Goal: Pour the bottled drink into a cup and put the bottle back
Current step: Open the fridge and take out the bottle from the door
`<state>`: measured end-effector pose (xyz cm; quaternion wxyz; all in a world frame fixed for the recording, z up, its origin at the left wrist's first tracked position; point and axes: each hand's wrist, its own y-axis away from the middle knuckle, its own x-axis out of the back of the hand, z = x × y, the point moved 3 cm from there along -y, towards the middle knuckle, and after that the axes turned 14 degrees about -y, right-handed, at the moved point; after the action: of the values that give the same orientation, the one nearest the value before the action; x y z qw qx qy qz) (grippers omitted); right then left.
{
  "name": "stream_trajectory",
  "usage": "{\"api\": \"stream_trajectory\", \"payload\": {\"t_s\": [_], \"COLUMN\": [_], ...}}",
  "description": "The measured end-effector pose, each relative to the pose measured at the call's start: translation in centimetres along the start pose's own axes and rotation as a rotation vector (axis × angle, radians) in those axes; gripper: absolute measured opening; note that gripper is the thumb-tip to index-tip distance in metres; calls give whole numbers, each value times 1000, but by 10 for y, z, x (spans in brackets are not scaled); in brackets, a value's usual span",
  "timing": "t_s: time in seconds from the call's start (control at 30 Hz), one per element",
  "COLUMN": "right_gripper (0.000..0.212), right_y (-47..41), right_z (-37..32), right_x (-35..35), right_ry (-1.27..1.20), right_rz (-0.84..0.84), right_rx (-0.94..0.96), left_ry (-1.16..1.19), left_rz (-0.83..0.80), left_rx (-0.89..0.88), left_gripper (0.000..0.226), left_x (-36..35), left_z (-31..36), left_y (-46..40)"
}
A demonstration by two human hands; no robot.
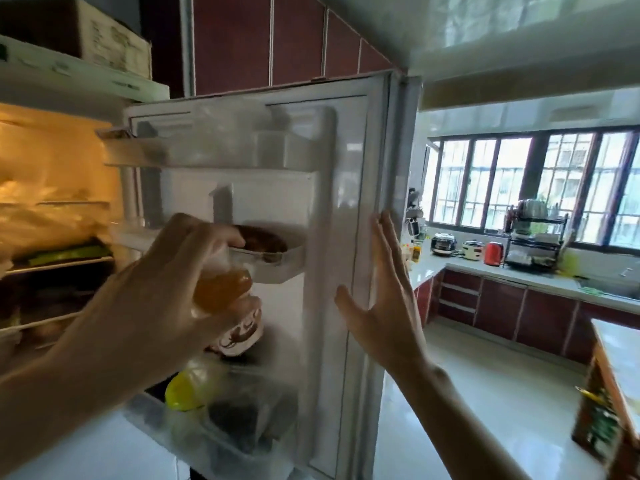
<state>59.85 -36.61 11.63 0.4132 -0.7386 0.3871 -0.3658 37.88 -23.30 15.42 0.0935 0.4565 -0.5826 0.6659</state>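
Gripping the bottle [221,289] over the door shelf [194,427], the left hand [166,282] is curled round it. The right hand [384,299] lies flat, fingers spread, against the door [343,168]. If the door swings, the bottle may miss the crowded shelf.

- The open white fridge door [343,188] stands between the lit fridge compartment [52,188] on the left and the kitchen tabletop [491,271] far right.
- The clear plastic bottle of amber drink [225,289] sits in front of the door's middle shelf [273,261], above the bottom door shelf [221,434].
- A red electric kettle [492,253] stands on the tabletop, left of the black wire dish rack [535,240], under the window [533,181].
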Motion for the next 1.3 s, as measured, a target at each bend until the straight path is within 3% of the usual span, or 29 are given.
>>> {"api": "stream_trajectory", "payload": {"t_s": [0.1, 0.23, 0.3, 0.37, 0.47, 0.57, 0.67, 0.73, 1.07, 1.3], "right_gripper": [63, 48, 55, 58, 42, 36, 34, 35, 33, 30], "right_y": [6, 18, 26, 30, 32, 40, 52, 55, 35, 25], "right_z": [-18, -34, -37, -32, -22, -3, 23, 36, 38, 8], "right_x": [15, 42, 57, 70, 83, 83, 80, 78, 20, -60], "right_ry": [-219, -731, -837, -813, -574, -482, -448, -431, -431, -637], "right_rz": [-20, -49, -103, -81, 91, 214, 285, 311, 143, -14], "right_rx": [-98, -187, -185, -247, -316, -375, -468, -524, -499, -445], "left_ry": [82, 147, 180, 214, 131, -243, -705, -865, -824, -919], "left_rz": [121, 191, 217, 203, 166, 272, 150, 93, 56, 102], "left_rx": [-119, -273, -320, -374, -461, -547, -569, -593, -493, -360], "left_gripper": [72, 59, 60, 65, 82, 92, 92, 80, 60, 54], "left_x": [31, 54, 54, 50, 33, 5, -17, -22, 17, 64], "left_z": [61, 129, 149, 166, 188, 192, 170, 159, 120, 56], "left_y": [-16, -38, -54, -68, -80, -83, -80, -71, -11, 60]}}
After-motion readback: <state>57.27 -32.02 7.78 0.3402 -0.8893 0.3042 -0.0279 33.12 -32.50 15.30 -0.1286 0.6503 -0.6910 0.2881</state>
